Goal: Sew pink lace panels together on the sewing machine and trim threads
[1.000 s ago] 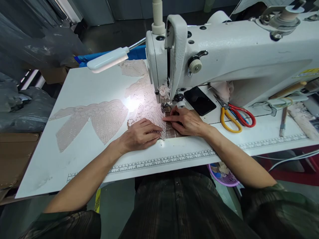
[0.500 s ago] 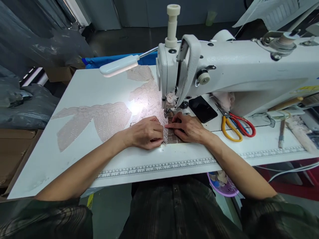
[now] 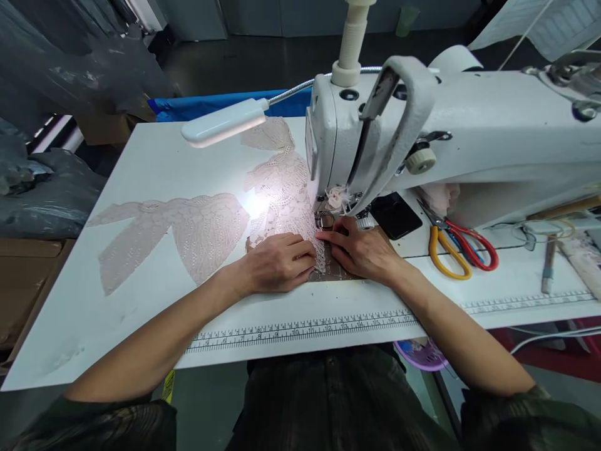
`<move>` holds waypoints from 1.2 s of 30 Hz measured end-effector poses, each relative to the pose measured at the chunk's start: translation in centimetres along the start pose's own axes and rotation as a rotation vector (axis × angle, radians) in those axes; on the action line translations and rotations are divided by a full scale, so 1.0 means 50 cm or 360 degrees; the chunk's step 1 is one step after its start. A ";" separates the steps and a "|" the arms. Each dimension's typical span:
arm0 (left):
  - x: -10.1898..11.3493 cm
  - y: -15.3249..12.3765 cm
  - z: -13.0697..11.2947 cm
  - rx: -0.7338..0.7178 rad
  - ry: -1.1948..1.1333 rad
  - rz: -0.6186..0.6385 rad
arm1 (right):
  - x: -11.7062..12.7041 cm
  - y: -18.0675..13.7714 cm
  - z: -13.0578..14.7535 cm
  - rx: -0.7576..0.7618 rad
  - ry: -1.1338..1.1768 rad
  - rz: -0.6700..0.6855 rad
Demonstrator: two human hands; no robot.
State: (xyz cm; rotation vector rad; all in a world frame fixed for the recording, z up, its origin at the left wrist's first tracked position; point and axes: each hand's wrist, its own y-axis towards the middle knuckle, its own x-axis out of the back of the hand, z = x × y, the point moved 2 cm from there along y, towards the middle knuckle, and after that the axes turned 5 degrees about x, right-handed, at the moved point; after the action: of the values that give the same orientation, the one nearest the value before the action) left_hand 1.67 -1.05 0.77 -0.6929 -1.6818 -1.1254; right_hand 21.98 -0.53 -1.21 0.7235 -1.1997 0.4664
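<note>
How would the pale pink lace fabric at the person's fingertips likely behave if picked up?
The pale pink lace fabric would probably droop, since it lies thin and flat over the white tabletop. Its many small holes suggest it is light for its size.

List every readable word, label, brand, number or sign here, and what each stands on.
"10": ruler
"11": ruler
"12": ruler
"13": ruler
"14": ruler
Ruler's other numbers: too small or blurred to quote surely.
Paper: print too blurred.
Yellow strip: dark marks, unreadable.
</note>
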 end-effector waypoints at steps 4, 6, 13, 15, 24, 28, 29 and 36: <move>-0.010 -0.002 0.003 0.0047 0.0018 -0.0121 | 0.001 -0.003 0.001 -0.0021 -0.0026 -0.0004; -0.015 -0.003 0.007 0.0068 -0.0013 -0.0178 | 0.003 -0.004 0.003 0.0018 0.0009 0.0006; -0.024 -0.003 0.017 0.0187 -0.0137 -0.0272 | 0.008 -0.001 0.009 -0.0027 -0.0033 0.0024; -0.023 -0.003 0.019 0.0219 -0.0163 -0.0269 | 0.007 -0.005 0.005 -0.0042 0.0038 -0.0014; -0.021 -0.001 0.020 0.0270 -0.0063 -0.0253 | 0.009 -0.013 -0.019 -0.0352 0.0524 -0.0347; -0.020 -0.001 0.017 0.0215 -0.0003 -0.0261 | 0.009 -0.012 -0.015 -0.0335 0.0462 -0.0328; -0.020 -0.001 0.016 0.0201 0.0015 -0.0257 | 0.009 -0.012 -0.015 -0.0321 0.0446 -0.0330; -0.013 0.001 0.007 0.0110 0.0143 -0.0240 | 0.001 -0.015 -0.011 -0.0067 0.0444 -0.0291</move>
State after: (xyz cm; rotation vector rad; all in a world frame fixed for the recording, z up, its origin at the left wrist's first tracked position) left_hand 1.85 -0.69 0.15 -0.4716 -1.7099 -1.1800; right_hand 22.89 -0.68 -1.46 0.6992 -0.8716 0.3745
